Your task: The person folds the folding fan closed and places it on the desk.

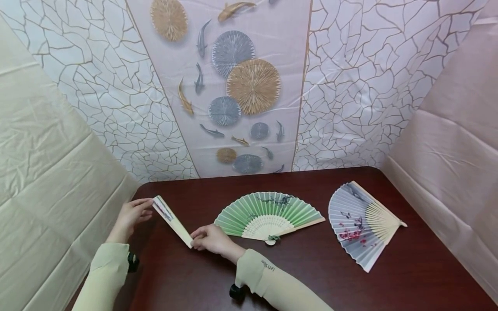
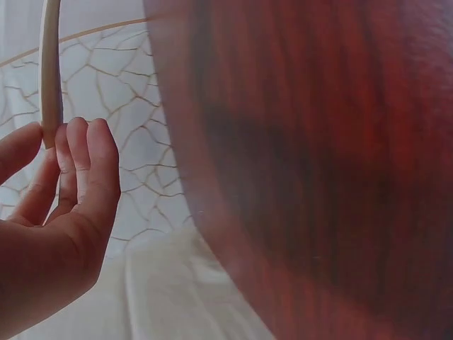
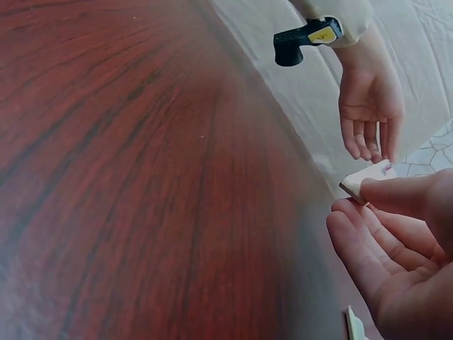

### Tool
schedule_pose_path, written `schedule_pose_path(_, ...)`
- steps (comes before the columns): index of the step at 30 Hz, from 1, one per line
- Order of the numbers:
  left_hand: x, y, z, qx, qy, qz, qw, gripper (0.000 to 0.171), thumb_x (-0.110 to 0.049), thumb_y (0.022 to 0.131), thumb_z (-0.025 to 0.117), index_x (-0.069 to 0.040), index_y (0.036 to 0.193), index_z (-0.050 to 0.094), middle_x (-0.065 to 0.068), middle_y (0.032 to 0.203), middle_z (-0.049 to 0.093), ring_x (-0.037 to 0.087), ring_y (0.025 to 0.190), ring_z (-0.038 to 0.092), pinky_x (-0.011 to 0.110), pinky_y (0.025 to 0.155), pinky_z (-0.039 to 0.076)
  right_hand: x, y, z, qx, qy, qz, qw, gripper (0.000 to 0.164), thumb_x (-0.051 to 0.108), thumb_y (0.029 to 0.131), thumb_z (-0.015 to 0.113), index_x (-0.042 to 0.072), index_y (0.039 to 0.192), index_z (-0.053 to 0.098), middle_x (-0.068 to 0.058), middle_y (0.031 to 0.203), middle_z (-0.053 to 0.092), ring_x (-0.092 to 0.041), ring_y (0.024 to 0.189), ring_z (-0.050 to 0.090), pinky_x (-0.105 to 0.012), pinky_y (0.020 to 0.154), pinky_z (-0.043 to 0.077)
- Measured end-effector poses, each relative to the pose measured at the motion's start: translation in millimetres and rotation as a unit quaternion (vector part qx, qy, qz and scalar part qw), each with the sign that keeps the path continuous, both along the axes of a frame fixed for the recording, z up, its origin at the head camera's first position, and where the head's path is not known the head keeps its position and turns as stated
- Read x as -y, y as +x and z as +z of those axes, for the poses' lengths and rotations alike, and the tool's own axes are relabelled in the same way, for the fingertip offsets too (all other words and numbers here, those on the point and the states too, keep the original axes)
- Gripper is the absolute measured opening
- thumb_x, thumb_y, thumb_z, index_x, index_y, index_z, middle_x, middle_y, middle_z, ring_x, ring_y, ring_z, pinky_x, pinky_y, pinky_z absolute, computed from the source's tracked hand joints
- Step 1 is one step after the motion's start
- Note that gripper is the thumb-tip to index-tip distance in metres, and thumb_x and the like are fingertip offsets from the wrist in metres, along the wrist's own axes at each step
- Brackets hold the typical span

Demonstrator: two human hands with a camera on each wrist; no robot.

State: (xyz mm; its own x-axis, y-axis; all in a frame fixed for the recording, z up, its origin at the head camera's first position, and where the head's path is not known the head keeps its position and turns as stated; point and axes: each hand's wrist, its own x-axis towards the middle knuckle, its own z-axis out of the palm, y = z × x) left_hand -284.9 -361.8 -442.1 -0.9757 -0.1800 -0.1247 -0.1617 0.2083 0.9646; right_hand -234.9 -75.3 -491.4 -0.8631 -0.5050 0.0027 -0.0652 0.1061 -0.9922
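A folded hand fan (image 1: 171, 219) with pale wooden sticks and a strip of printed cloth is held slantwise above the left part of the table. Its upper end is pinched by my left hand (image 1: 131, 218), thumb on one side and fingertips on the other in the left wrist view, where the folded fan (image 2: 51, 71) appears edge-on. My right hand (image 1: 214, 240) pinches the lower end between thumb and fingers; the right wrist view shows this end of the fan (image 3: 368, 177) up close. Beside the right hand lies a spread green fan (image 1: 268, 207) with a dark tassel.
A spread grey-white fan (image 1: 354, 224) with pink blossoms lies at the table's right. The dark red wooden table (image 1: 295, 276) has patterned cloth (image 1: 249, 142) hanging behind it. Pale cloth walls rise on the left (image 1: 54, 181) and right (image 1: 451, 164).
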Motion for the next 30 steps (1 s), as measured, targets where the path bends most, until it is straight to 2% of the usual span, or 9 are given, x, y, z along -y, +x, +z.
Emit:
schedule_pose_path(7,2.2,2.2,-14.8,0.027,-0.055,-0.023,0.9979,0.053,-0.022,0.103,0.06,0.015,0.138,0.046,-0.007,0.091,0.066,0.008,0.077,0.066,0.027,0.075,0.06,-3.0,0.9,-4.5,0.006,0.019,0.011,1.0,0.014,-0.006,0.087,0.072,-0.007,0.102,0.072,-0.016,0.084,0.073,-0.035,0.079,0.072,-0.037,0.069,0.062)
schedule_pose_path(15,7.3,5.8,-31.4,0.063,-0.126,-0.051,0.9887,0.054,-0.029,0.105,0.056,0.01,0.141,0.048,0.013,0.117,0.066,0.01,0.084,0.065,0.026,0.074,0.057,-5.4,0.9,-5.4,0.036,0.034,0.01,0.999,0.015,-0.007,0.087,0.071,-0.008,0.101,0.072,-0.015,0.083,0.073,-0.028,0.074,0.072,-0.035,0.067,0.062)
schedule_pose_path(17,8.8,5.9,-34.7,0.067,-0.131,-0.056,0.9876,0.051,-0.027,0.106,0.055,0.011,0.14,0.049,0.014,0.116,0.067,0.009,0.083,0.064,0.025,0.071,0.056,-4.9,1.1,-4.8,0.037,0.038,0.009,0.999,0.013,-0.007,0.086,0.072,-0.008,0.099,0.072,-0.015,0.081,0.073,-0.026,0.071,0.071,-0.034,0.065,0.062)
schedule_pose_path(22,12.3,6.0,-39.9,0.067,-0.127,-0.07,0.9871,0.048,-0.021,0.105,0.056,0.014,0.137,0.049,0.006,0.105,0.069,0.009,0.082,0.064,0.024,0.072,0.056,-3.6,1.7,-4.3,0.037,0.056,0.008,0.998,0.011,-0.006,0.084,0.075,-0.005,0.095,0.074,-0.013,0.074,0.072,-0.019,0.064,0.068,-0.029,0.059,0.06)
schedule_pose_path(30,14.7,5.7,-38.5,0.076,-0.141,-0.097,0.9823,0.047,-0.018,0.104,0.058,0.017,0.134,0.05,0.0,0.094,0.068,0.011,0.079,0.064,0.025,0.069,0.055,-3.1,1.7,-5.9,0.043,0.067,0.014,0.997,0.01,-0.003,0.087,0.074,-0.003,0.097,0.075,-0.012,0.071,0.072,-0.017,0.059,0.068,-0.029,0.056,0.06)
